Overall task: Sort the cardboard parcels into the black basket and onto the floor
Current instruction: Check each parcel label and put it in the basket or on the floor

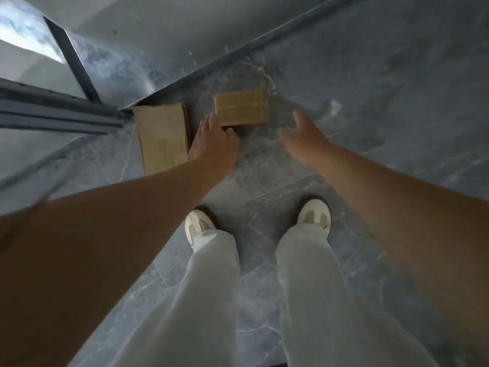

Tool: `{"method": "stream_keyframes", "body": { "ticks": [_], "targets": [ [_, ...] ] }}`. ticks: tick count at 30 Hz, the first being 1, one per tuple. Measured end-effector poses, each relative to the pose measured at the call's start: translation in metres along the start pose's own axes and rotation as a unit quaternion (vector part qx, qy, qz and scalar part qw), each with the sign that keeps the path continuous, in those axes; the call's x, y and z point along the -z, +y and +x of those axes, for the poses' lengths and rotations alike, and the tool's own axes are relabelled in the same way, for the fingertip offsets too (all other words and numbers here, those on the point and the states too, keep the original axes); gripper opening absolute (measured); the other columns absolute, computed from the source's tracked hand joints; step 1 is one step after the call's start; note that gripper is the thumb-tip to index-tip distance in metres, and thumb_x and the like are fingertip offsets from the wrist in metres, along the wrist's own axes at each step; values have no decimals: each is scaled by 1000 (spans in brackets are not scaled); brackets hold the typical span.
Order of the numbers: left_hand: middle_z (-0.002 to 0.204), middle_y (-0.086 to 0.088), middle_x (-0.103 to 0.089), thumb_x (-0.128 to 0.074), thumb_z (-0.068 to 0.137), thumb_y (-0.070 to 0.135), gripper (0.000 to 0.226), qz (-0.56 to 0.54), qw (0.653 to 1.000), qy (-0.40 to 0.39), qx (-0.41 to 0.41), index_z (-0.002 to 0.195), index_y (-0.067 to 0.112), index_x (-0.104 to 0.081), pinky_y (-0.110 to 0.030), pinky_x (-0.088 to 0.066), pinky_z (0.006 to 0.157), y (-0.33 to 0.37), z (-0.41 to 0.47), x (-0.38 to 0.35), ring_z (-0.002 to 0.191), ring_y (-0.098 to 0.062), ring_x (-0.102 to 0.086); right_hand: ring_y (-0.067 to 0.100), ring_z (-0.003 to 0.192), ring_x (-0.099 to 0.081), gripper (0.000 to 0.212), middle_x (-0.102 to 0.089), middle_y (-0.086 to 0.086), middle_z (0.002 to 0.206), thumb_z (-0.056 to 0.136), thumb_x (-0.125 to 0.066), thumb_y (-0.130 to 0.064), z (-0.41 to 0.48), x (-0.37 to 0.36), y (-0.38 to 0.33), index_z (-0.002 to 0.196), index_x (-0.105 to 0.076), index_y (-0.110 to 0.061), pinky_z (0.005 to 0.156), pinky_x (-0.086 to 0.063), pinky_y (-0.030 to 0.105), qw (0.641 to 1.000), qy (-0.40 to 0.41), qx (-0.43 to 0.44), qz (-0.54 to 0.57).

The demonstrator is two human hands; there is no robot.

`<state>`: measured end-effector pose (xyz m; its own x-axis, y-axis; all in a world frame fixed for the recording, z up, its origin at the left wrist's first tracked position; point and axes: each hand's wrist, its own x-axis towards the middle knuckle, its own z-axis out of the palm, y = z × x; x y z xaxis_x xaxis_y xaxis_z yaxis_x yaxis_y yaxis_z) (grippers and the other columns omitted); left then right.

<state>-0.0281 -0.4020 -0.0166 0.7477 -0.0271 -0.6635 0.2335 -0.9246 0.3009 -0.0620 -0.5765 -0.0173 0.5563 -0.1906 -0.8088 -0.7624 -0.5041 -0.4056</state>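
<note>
- Nearest the camera are the person's two bare forearms, reaching forward and down over loose white trousers (211, 300) and pale trainers (315, 217) planted on the grey marbled tile floor (370, 128).
- The left hand (214, 144) hangs above the gap between two parcels; its fingers (209, 123) lie loosely together and hold nothing, the tips close to the near-left corner of the smaller parcel, though contact cannot be told through the blur.
- The right hand (304, 139) is spread and empty, well to the right of that parcel.
- The small flat brown cardboard parcel, taped across its top (241, 107), lies on the floor ahead of the feet.
- The larger flat brown cardboard parcel (162, 136) lies just beside it on the left, its far corner near the grey metal door frame (53, 112).
- Judged from this, the step in hand is the floor half of the sort: both hands are either about to close on the small parcel or have just set it down.
- If picking up, the next move calls for both hands at opposite edges.
- The black basket is not in view, so its contents cannot be told.
</note>
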Motion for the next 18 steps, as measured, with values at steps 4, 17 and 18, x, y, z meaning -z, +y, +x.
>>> {"method": "stream_keyframes", "body": {
  "ticks": [4,17,18],
  "targets": [
    [145,-14,-41,-38,98,24,49,-75,992,17,103,143,5,-37,-41,-37,109,-11,61,-16,132,-33,-43,28,136,-40,59,-39,14,151,94,-48,-16,66,-17,-14,150,-31,-9,107,-33,29,999,19,-16,31],
    [82,-6,-54,-47,86,-1,25,-280,953,-21,108,104,7,-63,-30,-41,66,27,16,58,79,-21,-54,12,64,-41,30,-35,6,72,91,-40,8,19,29,-57,66,-35,-8,52,-40,11,976,-64,-109,177],
    [83,-9,-54,-46,86,-3,27,-290,950,-28,110,106,3,-64,-30,-41,66,31,3,69,79,-22,-54,17,70,-46,28,-39,7,74,89,-39,10,8,41,-59,66,-39,-7,58,-46,12,974,-63,-105,188]
  ]
}}
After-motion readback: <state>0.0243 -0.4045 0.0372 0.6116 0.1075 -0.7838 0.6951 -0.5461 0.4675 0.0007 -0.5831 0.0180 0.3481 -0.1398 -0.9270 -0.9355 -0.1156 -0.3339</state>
